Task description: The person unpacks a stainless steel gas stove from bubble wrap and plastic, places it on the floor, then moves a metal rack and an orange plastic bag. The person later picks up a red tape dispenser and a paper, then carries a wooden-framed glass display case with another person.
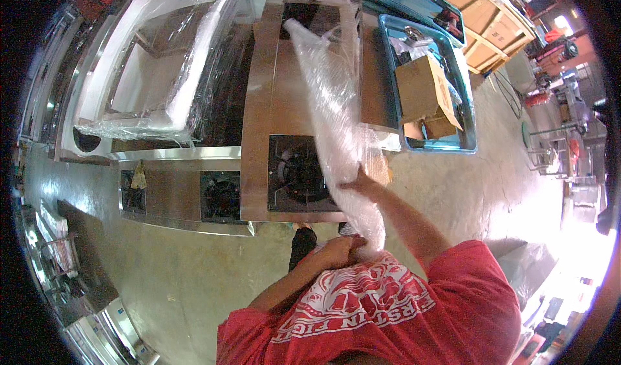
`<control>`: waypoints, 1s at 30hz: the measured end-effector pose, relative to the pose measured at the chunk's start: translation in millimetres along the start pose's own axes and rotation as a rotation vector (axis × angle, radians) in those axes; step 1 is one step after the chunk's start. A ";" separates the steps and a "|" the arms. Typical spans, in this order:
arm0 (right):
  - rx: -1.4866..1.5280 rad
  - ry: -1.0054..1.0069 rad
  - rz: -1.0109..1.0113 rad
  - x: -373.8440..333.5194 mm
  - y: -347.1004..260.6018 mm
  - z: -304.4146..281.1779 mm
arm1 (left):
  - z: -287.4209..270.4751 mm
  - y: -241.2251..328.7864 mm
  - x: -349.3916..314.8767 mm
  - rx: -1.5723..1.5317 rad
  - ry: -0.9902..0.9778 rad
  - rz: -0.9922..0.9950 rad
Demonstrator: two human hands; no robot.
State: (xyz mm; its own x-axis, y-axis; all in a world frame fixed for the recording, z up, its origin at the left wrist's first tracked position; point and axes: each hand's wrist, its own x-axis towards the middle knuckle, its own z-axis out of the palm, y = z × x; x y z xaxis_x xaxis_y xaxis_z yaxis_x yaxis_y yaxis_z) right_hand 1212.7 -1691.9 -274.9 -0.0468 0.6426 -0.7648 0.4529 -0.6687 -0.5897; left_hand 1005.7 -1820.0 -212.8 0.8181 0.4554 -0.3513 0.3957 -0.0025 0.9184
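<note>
A long band of clear plastic wrap [330, 93] runs from the far end of a stainless steel stove unit [259, 119] down to my chest. My left hand [339, 248] is closed on the bunched lower end of the wrap, close to my red shirt. My right hand [362, 185] presses flat against the wrap's side, just right of the stove's near burner [301, 177]. The wrap hangs loose and crumpled over the steel top.
A second steel unit with burners [187, 193] stands to the left, and a white unit under plastic film [162, 74] behind it. A blue tray [466, 139] with cardboard boxes [427, 96] sits to the right. Wooden crates [491, 22] stand farther back on the concrete floor.
</note>
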 end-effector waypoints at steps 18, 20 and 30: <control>0.286 0.333 -0.087 -81.5 232.8 -119.7 | 53.6 -115.4 26.3 -0.150 0.845 -0.349; -0.188 0.420 -0.191 -75.3 255.4 -110.1 | 57.8 -132.8 30.4 -0.248 0.906 -0.462; -0.896 0.710 0.433 -79.2 221.8 -227.5 | 70.6 -125.2 -44.1 -0.359 1.141 -0.441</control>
State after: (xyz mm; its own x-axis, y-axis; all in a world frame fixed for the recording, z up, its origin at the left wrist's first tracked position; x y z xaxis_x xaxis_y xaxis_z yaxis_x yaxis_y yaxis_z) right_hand 1519.4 -1806.0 -286.0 0.6294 0.6798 -0.3763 0.7768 -0.5637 0.2808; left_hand 949.6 -1902.7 -325.1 -0.2457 0.8604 -0.4465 0.2608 0.5023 0.8244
